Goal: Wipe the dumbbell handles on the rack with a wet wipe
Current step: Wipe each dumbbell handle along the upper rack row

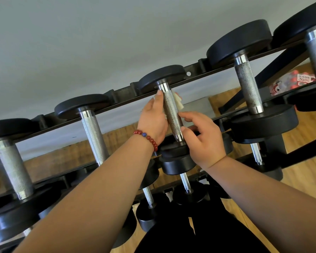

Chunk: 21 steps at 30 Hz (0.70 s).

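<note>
A red bead bracelet (147,138) circles the left wrist. The right hand (204,141) is relaxed and loosely open, its forefinger and thumb tips touching the right side of the dumbbell handle (171,110). The left hand (154,117) curls round that handle from the left, thumb up near the top collar, gripping the wet wipe (178,102), which peeks out just beyond the right forefinger. Further dumbbells flank both hands on the rack (122,92).

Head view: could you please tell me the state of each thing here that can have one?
handle, gripped, its dumbbell resting on the rack
wet wipe, folded behind handle
left hand, grips wet wipe around handle
right hand, fingertips touch handle
other dumbbells, resting on rack, untouched
</note>
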Motion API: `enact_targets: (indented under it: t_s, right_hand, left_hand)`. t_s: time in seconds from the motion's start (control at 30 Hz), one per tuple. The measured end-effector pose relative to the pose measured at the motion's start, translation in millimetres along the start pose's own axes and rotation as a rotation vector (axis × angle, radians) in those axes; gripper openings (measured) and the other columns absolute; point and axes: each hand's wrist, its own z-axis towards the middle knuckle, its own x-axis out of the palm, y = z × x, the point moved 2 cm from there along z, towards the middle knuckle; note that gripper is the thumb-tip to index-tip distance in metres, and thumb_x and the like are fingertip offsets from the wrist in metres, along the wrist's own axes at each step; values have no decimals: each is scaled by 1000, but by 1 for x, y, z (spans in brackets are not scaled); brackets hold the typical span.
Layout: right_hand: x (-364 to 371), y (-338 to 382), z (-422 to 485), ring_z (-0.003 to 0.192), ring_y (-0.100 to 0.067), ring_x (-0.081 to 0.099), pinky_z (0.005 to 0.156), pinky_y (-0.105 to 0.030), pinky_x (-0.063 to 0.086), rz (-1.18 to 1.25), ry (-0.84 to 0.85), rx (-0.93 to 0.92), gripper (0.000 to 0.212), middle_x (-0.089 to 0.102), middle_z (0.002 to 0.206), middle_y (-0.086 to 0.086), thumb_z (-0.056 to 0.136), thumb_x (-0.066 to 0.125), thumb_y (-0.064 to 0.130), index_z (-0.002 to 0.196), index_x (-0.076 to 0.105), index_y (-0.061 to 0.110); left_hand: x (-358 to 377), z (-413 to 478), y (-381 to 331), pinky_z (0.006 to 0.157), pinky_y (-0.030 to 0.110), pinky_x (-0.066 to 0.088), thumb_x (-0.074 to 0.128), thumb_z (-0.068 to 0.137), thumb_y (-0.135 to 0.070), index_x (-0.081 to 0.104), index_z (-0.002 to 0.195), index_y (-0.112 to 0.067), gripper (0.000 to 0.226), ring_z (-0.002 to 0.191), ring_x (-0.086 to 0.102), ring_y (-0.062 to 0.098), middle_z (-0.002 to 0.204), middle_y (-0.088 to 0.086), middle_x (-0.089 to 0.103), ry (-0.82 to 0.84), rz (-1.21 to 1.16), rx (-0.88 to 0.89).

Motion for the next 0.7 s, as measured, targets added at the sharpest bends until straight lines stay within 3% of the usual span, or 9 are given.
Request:
enact_targets:
  t_s: [0.07, 0.2, 0.27, 0.37, 0.53, 0.6, 0.7]
  right_hand:
    - [0, 0, 0, 106, -16, 58, 85, -37, 53, 1, -2, -5, 48, 55, 110, 16, 82, 45, 38, 121, 65, 17]
    - [-1, 1, 0, 107, -13, 56, 86, -32, 51, -17, 6, -1, 47, 56, 108, 16, 83, 44, 38, 119, 66, 16]
    - [-1, 0, 0, 107, -11, 55, 88, -28, 47, -22, 7, -3, 47, 57, 108, 15, 83, 44, 39, 118, 65, 17]
    - [-1, -1, -1, 107, -10, 55, 89, -19, 43, -15, 7, 1, 45, 58, 107, 15, 83, 46, 38, 119, 64, 18]
    - [1, -9, -13, 108, -13, 54, 91, -20, 42, -8, 41, 24, 45, 58, 109, 13, 82, 45, 35, 121, 63, 19]
    - [1, -11, -13, 109, -13, 53, 91, -11, 37, -22, 43, 14, 46, 60, 110, 11, 82, 43, 33, 121, 63, 19]
    - [1, -12, -10, 109, -17, 55, 92, -23, 43, -9, 38, 2, 48, 64, 112, 5, 82, 42, 32, 121, 64, 15]
  left_hand:
    - [0, -2, 0, 80, 23, 53, 33, 105, -35, 63, 111, -10, 39, 100, 68, 13, 104, 3, 73, 24, 100, 38]
    - [3, 4, -14, 82, 29, 54, 37, 105, -20, 63, 93, -9, 31, 84, 69, 13, 83, 2, 73, 12, -34, 85]
    - [6, 0, -11, 78, 26, 54, 39, 105, -20, 63, 95, -11, 27, 87, 68, 13, 87, 1, 72, 0, -4, 69]
    - [2, -9, 0, 86, 29, 54, 38, 105, -23, 62, 101, -12, 26, 93, 66, 15, 98, 5, 70, 55, 7, 34]
    - [-3, 0, -19, 90, 35, 53, 36, 105, -17, 60, 97, -3, 29, 82, 68, 17, 82, 7, 72, 41, -172, 31]
    - [0, -4, -14, 91, 34, 52, 37, 105, -19, 61, 98, -5, 29, 87, 66, 18, 89, 9, 70, 31, -102, 37]
    - [-4, -11, 3, 90, 33, 54, 38, 104, -26, 62, 110, -5, 32, 101, 65, 21, 110, 15, 68, 60, 52, 13]
